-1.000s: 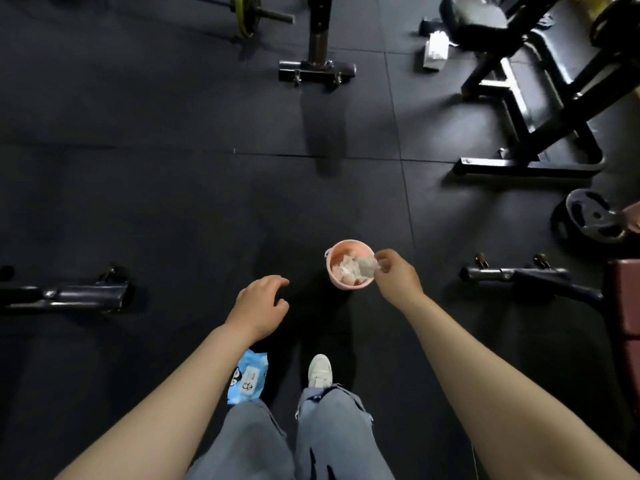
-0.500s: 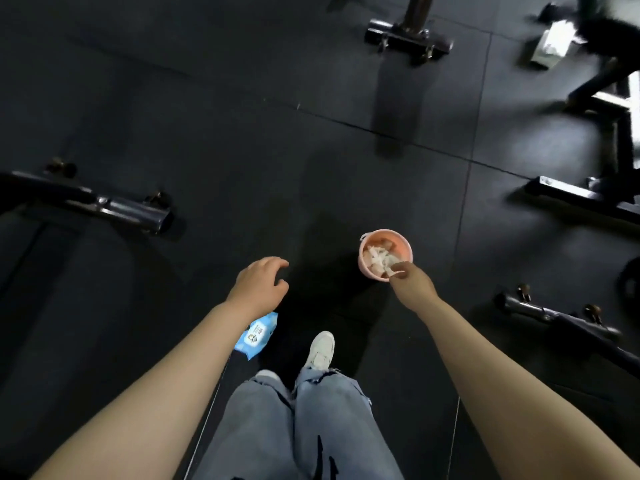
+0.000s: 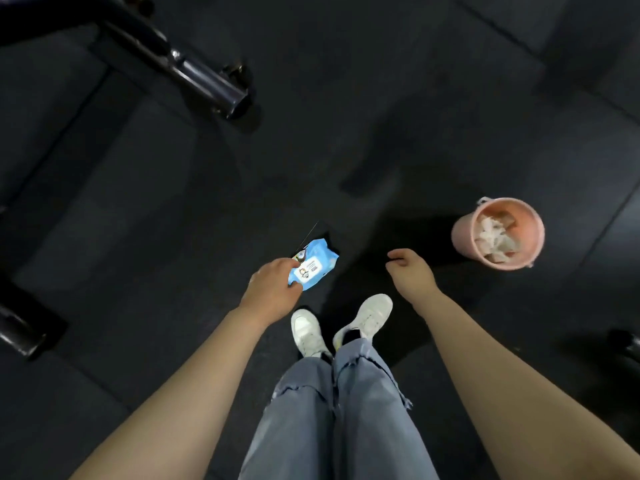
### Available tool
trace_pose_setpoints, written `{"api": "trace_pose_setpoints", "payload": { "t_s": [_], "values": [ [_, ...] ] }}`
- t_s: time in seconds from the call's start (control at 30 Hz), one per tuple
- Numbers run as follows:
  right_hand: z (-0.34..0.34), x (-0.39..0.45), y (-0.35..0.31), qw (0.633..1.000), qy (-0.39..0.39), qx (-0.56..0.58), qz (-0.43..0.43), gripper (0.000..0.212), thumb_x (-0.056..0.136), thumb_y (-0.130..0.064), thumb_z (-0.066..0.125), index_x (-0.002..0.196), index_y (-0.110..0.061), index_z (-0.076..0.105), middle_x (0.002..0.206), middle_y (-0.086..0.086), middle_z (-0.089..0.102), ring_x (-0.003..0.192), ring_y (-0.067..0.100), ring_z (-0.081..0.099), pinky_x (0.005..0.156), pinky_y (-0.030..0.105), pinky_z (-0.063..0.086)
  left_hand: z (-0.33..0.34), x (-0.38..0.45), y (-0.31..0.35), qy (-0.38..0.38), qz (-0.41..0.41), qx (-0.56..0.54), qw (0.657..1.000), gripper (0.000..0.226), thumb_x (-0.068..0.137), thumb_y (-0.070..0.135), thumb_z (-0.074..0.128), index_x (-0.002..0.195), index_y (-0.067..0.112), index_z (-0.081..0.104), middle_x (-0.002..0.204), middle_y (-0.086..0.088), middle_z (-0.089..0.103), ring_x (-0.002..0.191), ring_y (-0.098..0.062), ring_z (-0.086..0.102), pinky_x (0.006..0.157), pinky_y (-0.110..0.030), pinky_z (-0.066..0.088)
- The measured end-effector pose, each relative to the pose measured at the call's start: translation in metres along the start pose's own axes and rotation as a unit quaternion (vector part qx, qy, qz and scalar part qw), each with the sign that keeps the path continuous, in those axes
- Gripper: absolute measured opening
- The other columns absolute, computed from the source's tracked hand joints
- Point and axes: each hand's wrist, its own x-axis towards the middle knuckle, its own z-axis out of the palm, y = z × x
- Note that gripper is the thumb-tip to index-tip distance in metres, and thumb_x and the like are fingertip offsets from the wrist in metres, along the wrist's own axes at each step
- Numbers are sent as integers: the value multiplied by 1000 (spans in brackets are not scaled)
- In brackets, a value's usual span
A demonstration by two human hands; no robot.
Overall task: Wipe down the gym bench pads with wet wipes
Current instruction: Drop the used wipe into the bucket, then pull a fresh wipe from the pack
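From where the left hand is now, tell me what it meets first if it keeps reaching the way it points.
The left hand points at the blue wet wipes pack on the floor; fingers already appear at its near edge, though contact is unclear.

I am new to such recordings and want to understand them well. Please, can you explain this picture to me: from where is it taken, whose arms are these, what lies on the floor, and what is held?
There is no machine here. A person wears a camera on the head, and it looks forward and down, so you see their own two arms, jeans and white sneakers.

The left hand reaches to a blue wet wipe pack and its fingers are at the pack's near end; whether the pack is lifted or lies on the dark rubber floor I cannot tell. The right hand holds nothing, its fingers loosely curled.

On the floor to the right stands a pink bucket with crumpled white wipes inside. Top left is the black metal foot of gym equipment.
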Motion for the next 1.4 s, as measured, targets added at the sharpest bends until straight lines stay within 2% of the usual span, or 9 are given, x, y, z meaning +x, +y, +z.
{"api": "trace_pose_setpoints", "payload": {
  "t_s": [0.13,0.3,0.43,0.57,0.8,0.93,1.1,1.27,1.4],
  "values": [
    [81,54,18,998,-38,-41,-5,27,92,-11,53,117,-13,61,95,4,64,76,16,57,68,24,43,50,44,-58,-4,-46,-31,998,45,89,23,54,133,19,57,135,-2,58,122,-25,54,101,-39,43],
    [164,130,49,982,-95,-158,-34,26,94,-9,48,119,-9,59,114,6,63,101,23,61,79,22,39,118,115,-120,-9,-110,-98,989,47,91,23,55,138,20,53,138,-4,55,124,-23,52,100,-36,42],
    [216,192,76,962,-131,-238,-40,28,98,-13,48,125,-11,54,120,7,62,92,19,57,74,22,40,168,169,-155,-16,-146,-144,979,48,93,25,55,140,21,48,141,-3,51,122,-22,53,87,-26,38],
    [253,245,99,951,-151,-265,-44,36,98,-15,51,133,-15,48,129,6,57,107,21,59,78,21,43,211,217,-177,-35,-154,-152,976,49,96,30,56,143,20,45,143,-4,50,120,-23,54,84,-25,38],
    [292,286,126,961,-139,-238,-32,35,97,-22,58,130,-13,50,125,8,61,101,17,61,69,19,47,269,268,-184,-39,-178,-196,964,46,96,25,58,139,14,47,138,-8,54,123,-26,54,96,-35,44],
    [305,293,133,976,-103,-192,-5,33,96,-26,62,124,-12,53,119,7,64,90,12,60,51,11,38,288,280,-174,3,-195,-153,969,46,93,31,64,134,14,48,130,-9,47,106,-27,58,81,-31,44],
    [312,293,133,987,-57,-143,42,27,95,-24,63,117,-11,54,116,9,65,100,21,68,63,21,53,292,288,-170,36,-234,-159,958,42,91,35,69,126,19,53,124,-6,46,89,-23,58,72,-30,44],
    [295,274,129,994,-54,-76,55,25,93,-25,66,113,-15,56,116,6,66,100,18,69,47,11,43,275,273,-164,54,-200,-211,955,21,94,27,65,111,17,57,114,-3,46,85,-17,55,61,-23,40],
    [267,246,115,996,-47,-46,56,18,92,-25,67,103,-18,54,112,4,67,101,17,69,51,12,48,245,254,-141,51,-175,-188,965,14,95,23,62,104,16,55,110,-2,43,78,-15,51,55,-21,36]
  ]
}}
